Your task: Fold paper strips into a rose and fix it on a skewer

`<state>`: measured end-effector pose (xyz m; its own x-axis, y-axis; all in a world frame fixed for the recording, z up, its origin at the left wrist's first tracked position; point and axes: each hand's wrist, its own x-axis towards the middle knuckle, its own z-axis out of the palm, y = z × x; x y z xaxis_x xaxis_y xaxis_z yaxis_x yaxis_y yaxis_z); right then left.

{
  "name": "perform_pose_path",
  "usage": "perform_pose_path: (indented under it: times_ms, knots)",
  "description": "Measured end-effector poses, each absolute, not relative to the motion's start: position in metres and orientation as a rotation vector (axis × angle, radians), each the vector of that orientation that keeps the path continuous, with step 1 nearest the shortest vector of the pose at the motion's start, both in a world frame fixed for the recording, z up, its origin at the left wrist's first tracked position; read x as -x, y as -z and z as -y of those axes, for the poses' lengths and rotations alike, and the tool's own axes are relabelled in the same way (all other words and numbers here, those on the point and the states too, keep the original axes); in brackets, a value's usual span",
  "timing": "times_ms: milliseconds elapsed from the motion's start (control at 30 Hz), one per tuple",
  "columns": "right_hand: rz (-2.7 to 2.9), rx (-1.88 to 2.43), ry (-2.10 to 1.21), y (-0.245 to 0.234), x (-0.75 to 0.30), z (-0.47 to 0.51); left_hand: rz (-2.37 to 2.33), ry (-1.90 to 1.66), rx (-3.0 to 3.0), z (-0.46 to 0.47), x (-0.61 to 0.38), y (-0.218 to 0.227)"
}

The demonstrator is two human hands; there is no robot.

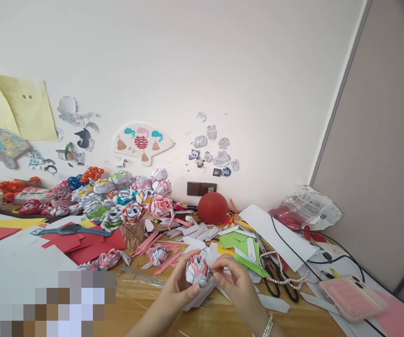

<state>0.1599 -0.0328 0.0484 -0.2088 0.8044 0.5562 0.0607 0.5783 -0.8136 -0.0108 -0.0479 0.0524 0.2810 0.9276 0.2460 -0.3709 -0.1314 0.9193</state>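
Note:
Between my two hands, low in the middle of the view, is a pink and white folded paper flower [198, 270]. My left hand [183, 283] is wrapped round its left side, thumb at the front below. At its right edge my right hand [232, 276] pinches with thumb and index finger, seemingly on a petal or strip too small to make out. A similar small paper flower [158, 255] lies just left of my hands. Pink paper strips [149, 243] and folded white strips [200, 230] are strewn behind them.
Finished paper flowers [131, 187] are heaped at the back left. Black scissors [281, 276], a bead string [282, 279] and green paper [238, 241] lie right of my hands. A pink phone [352, 297] rests far right, a red balloon [213, 208] by the wall.

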Motion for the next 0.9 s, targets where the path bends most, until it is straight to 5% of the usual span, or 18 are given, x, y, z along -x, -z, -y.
perform_pose_path:
  times_ms: [400, 900]
  knots:
    - [1.770, 0.735, -0.514, -0.050, -0.152, 0.039, -0.708, -1.143, -1.150, 0.051, 0.008, -0.049]
    - [1.823, 0.753, -0.532, -0.048, -0.150, 0.038, -0.777, -1.084, -1.112, 0.051, 0.011, -0.046]
